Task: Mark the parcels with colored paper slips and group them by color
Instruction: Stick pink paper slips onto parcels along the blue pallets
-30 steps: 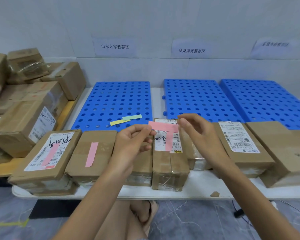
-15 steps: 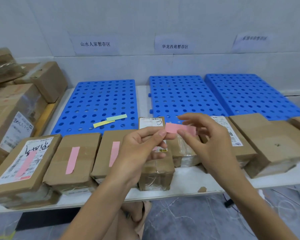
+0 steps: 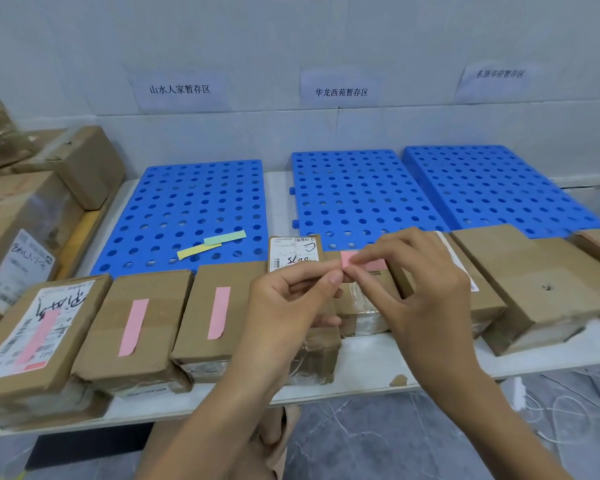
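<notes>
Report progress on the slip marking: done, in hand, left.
Done: the three leftmost parcels carry pink slips.
In hand: the left hand and right hand pinch another pink slip.
Left: the right parcels show no slips; the yellow slip and green slip lie unused on the blue pallet.

Three paper signs hang on the wall, each with one line of black print. The middle sign, straight above the middle blue pallet, reads 华龙西苑暂存区. The left sign, up and left of that pallet, reads 山水人家暂存区. The right sign, up and right of it, is blurred; it looks like 东原华府暂存区.

At the pallet's near left corner, the centre parcel has a white label with a barcode and a handwritten scrawl I can't make out. Far left of the pallet, the corner parcel's label and the big box's label bear bold handwriting, unreadable from here.
</notes>
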### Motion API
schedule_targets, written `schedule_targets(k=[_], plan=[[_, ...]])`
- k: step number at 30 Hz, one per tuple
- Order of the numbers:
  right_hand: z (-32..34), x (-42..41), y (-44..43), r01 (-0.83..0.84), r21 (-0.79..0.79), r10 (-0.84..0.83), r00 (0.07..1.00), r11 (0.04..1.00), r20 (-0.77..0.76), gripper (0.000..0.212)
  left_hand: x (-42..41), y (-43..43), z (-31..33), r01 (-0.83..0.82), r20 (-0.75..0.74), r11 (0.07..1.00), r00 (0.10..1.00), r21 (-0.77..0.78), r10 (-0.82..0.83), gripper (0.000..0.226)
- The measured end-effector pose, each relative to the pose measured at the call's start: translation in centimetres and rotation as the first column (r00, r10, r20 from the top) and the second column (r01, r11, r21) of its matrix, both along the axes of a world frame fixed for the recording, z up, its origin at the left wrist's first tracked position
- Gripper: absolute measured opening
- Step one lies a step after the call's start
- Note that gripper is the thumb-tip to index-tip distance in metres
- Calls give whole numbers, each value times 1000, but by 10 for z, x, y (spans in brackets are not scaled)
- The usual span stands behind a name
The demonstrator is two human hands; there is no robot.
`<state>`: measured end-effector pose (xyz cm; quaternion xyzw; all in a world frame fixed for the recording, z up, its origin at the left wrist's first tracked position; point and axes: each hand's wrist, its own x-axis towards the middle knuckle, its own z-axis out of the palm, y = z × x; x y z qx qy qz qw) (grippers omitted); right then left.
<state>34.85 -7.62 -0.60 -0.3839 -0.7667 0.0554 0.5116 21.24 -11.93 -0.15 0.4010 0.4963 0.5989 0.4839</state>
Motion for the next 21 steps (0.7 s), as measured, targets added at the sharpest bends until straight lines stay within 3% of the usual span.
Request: schedule_targets(k=[9,16,21], plan=[[5,1,-3,-163,-227,128,979,960,-158,14,5,-3,1,-86,-177,990,979,112,105,15],[4,-2,-6,-131,-190,106,985,973,-135,2,8,-2,2,-134,-110,980,982,146,151,11],[1,-3,-4,-121,-167,98,986,979,-139,10,8,-2,1,-130,-92,983,986,126,142,10]])
